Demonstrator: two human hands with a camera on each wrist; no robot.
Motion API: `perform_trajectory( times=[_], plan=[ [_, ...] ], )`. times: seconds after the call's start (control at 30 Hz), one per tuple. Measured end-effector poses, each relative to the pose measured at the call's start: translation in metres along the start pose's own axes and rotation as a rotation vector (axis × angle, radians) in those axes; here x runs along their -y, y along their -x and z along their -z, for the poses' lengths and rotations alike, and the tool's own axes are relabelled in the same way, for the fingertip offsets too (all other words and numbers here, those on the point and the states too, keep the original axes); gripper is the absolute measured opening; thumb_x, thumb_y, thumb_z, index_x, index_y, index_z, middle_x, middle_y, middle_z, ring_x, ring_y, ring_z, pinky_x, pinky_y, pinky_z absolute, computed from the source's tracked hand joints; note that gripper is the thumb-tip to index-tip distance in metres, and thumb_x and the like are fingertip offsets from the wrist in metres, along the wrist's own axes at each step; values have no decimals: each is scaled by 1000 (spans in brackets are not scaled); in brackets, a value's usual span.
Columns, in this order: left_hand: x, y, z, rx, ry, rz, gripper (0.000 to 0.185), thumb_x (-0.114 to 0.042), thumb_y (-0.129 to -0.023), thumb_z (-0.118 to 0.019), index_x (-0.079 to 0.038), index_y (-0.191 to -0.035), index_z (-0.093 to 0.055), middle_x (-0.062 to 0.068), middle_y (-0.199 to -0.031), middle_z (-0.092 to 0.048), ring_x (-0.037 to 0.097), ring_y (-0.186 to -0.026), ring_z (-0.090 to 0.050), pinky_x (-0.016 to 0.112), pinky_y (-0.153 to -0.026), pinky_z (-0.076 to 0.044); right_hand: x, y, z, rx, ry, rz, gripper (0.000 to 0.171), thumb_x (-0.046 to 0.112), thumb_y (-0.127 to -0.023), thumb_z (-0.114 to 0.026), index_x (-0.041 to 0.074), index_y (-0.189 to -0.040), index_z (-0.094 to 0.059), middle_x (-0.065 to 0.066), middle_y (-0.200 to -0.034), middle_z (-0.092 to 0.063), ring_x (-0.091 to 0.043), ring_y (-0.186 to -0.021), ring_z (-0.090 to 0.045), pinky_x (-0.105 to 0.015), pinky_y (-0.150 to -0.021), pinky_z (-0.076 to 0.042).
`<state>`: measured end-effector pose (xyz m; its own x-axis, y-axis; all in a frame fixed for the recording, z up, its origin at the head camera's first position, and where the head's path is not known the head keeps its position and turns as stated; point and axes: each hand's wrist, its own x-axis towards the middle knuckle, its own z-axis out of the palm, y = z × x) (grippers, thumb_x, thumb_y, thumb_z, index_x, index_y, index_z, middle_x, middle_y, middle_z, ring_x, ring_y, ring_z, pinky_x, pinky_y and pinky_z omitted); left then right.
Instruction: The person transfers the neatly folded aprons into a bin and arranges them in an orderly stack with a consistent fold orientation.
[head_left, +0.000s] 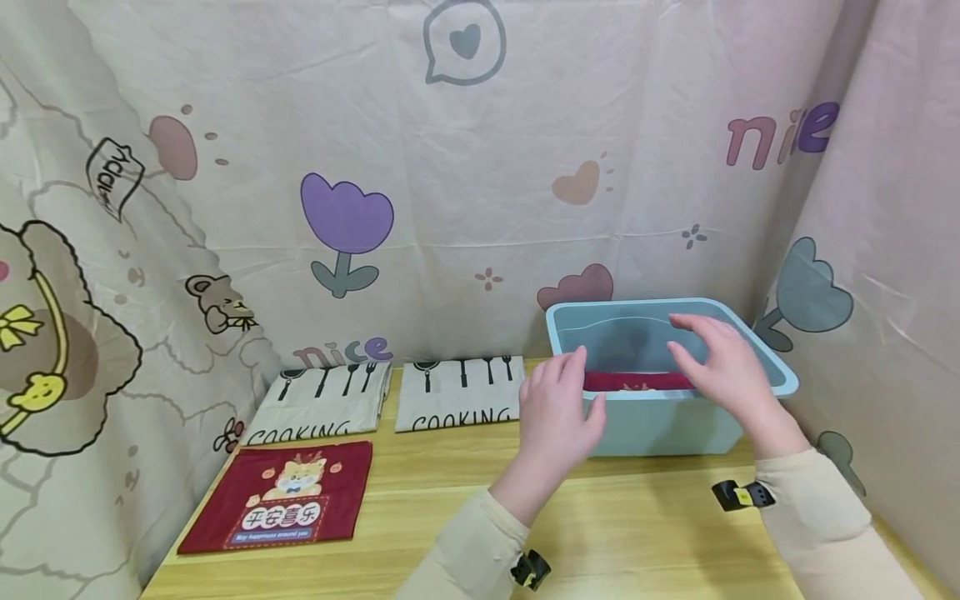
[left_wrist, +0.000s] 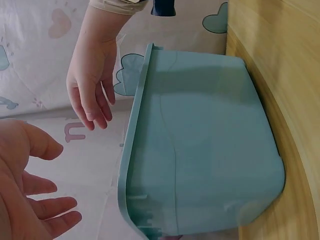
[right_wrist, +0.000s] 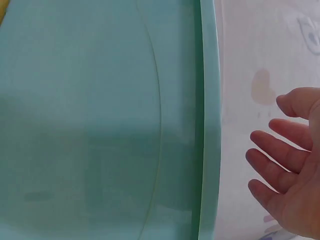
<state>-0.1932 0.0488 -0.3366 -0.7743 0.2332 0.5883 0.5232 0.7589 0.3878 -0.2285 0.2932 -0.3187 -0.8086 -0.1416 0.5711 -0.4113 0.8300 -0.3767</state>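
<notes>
"COOKING" on two cream cloths (head_left: 459, 395); "nice" on curtain (head_left: 341, 352).

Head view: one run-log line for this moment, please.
hands: left, right open over bin | in bin: red cloth | table: three folded cloths

Bin (head_left: 660, 429) under both hands: smooth, faintly glossy plastic. Table (head_left: 645, 533) beneath wrists: lightly glossy wood grain. Cloths (head_left: 288, 496) left of hands: matt fabric.

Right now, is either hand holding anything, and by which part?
Nothing is held: the left hand and right hand hover open over the blue bin.
</notes>
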Motion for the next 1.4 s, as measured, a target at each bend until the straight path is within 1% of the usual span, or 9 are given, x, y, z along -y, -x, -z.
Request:
perform_trajectory(
  times=[0.17, 0.3, 0.47, 0.7, 0.97, 1.17, 1.4],
  plan=[
    [8, 13, 5, -53, -40, -57, 59, -28, -87, -73, -8, -140, -54, 6, -132, -59, 25, -122, -52, 49, -104, -39, 7, 3, -7, -21, -17, 65, 44, 9, -90, -69, -2, -131, -57, -24, -128, -59, -44, -121, -49, -65, -96, -39],
    [16, 20, 10, -95, -53, -92, 59, -24, -85, -75, -6, -138, -55, 7, -130, -60, 26, -121, -53, 48, -104, -39, 13, 6, -10, -42, -25, 115, 46, 6, -87, -72, -2, -130, -59, -22, -126, -61, -42, -119, -50, -64, -95, -40],
    [30, 26, 19, -131, -65, -108, 60, -22, -84, -77, -5, -137, -56, 9, -129, -60, 28, -121, -52, 49, -105, -39, 20, 10, -15, -59, -36, 151, 51, 4, -83, -74, -2, -132, -57, -20, -123, -63, -40, -117, -52, -63, -93, -43],
    [53, 35, 32, -153, -54, -109, 61, -17, -82, -78, -3, -137, -55, 12, -130, -59, 32, -121, -52, 52, -104, -38, 29, 15, -22, -70, -49, 195, 53, 2, -82, -75, -2, -131, -58, -19, -121, -64, -39, -115, -53, -59, -92, -44],
    [79, 45, 49, -182, -98, -103, 62, -16, -80, -79, -1, -135, -55, 15, -129, -59, 35, -118, -53, 55, -103, -38, 37, 17, -29, -61, -64, 241, 57, 3, -80, -77, -1, -132, -57, -16, -121, -64, -36, -114, -54, -58, -92, -45],
    [99, 55, 59, -161, -130, -69, 61, -17, -81, -79, 0, -136, -55, 16, -130, -59, 37, -120, -52, 57, -103, -36, 42, 20, -36, -64, -68, 286, 56, 5, -79, -78, -3, -131, -58, -15, -119, -65, -34, -113, -56, -54, -93, -45],
    [121, 68, 69, -124, -187, -17, 65, -17, -80, -80, 0, -137, -54, 17, -131, -58, 38, -121, -51, 61, -102, -36, 47, 23, -41, -56, -76, 295, 57, 5, -79, -80, 2, -132, -58, -12, -122, -65, -31, -114, -57, -53, -92, -47]
  ],
)
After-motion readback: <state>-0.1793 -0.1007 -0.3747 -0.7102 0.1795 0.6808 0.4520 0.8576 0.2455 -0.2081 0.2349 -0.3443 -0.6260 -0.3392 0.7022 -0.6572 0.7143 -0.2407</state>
